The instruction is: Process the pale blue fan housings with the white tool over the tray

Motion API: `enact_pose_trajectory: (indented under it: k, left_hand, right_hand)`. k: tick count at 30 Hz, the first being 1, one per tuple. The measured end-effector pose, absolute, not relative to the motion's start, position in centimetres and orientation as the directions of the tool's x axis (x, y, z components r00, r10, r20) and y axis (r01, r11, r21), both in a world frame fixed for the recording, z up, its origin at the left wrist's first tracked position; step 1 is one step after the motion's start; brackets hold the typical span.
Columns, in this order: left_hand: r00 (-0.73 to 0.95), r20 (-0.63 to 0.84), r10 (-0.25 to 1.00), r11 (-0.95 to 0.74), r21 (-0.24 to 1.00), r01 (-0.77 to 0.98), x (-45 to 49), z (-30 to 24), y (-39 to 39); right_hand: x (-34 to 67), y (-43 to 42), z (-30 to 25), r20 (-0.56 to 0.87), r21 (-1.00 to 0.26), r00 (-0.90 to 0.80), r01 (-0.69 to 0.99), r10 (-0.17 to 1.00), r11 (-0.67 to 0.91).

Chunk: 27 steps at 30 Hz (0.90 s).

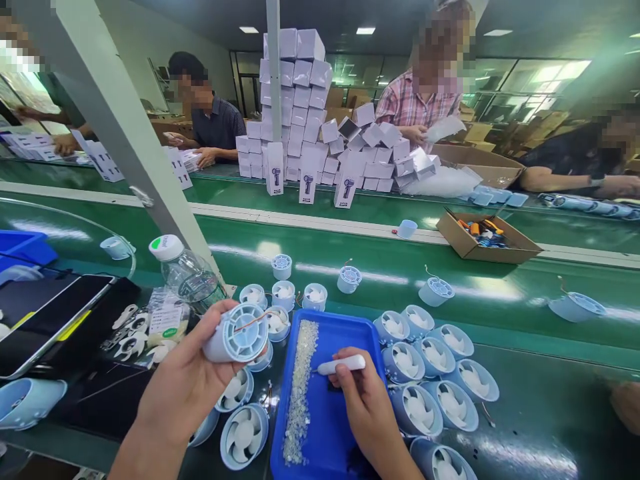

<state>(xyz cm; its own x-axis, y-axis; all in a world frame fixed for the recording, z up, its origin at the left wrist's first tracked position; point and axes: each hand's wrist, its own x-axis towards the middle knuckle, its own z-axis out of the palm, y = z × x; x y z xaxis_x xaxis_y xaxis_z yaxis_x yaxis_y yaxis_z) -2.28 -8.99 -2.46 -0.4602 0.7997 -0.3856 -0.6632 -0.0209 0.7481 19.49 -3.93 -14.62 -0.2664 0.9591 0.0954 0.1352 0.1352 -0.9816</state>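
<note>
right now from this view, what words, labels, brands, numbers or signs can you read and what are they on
No text can be read for certain.
White bottle cap: green print, too small.
Bottle label: green, too blurred.
Clear packet with a green mark: fine print, too blurred.
White box fronts: dark print beneath a picture, too small.

The left hand and right hand show bare, slender forearms
</note>
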Motion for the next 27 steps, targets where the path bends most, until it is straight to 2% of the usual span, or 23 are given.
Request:
enact_pose_trajectory:
  k: [4, 6, 9, 15, 19, 23, 25, 27]
  left_hand:
    - [-0.433, -0.426, 0.794, -0.008, 0.706, -0.709, -3.0, -3.8, -10.8]
    - [-0.447, -0.404, 0.798, -0.011, 0.732, -0.681, -2.9, -3.6, -11.4]
    - [-0.482, -0.399, 0.78, 0.005, 0.774, -0.633, -2.3, -3.0, -12.0]
    - [-0.536, -0.413, 0.736, -0.001, 0.791, -0.611, -2.1, -2.8, -12.4]
    - [-0.525, -0.389, 0.757, -0.01, 0.796, -0.605, -2.2, -3.0, -12.5]
    - [-0.517, -0.366, 0.774, -0.007, 0.812, -0.584, -2.6, -3.4, -12.6]
    - [-0.544, -0.363, 0.756, -0.023, 0.816, -0.577, -3.0, -3.8, -12.7]
    - [-0.571, -0.391, 0.722, -0.027, 0.809, -0.588, -3.3, -4.3, -12.8]
  right_hand:
    - [20.0, -4.2, -14.0, 0.167, -0.936, -0.323, 0.245, 0.932, 0.252]
    - [20.3, -4.3, -13.9, 0.221, -0.906, -0.343, 0.275, 0.913, 0.322]
    - [20.4, -4.3, -14.2, 0.291, -0.896, -0.284, 0.255, 0.914, 0.364]
    - [20.2, -4.2, -15.4, 0.23, -0.932, -0.291, 0.21, 0.929, 0.297]
    - [20.0, -4.1, -14.8, 0.246, -0.912, -0.327, 0.241, 0.912, 0.332]
    - [20.9, -4.8, -13.5, 0.22, -0.851, -0.49, 0.326, 0.844, 0.412]
    - [21.7, -5.8, -13.3, 0.198, -0.853, -0.448, 0.36, 0.872, 0.378]
    - [22.6, -7.1, -13.5, 0.185, -0.888, -0.276, 0.365, 0.943, 0.281]
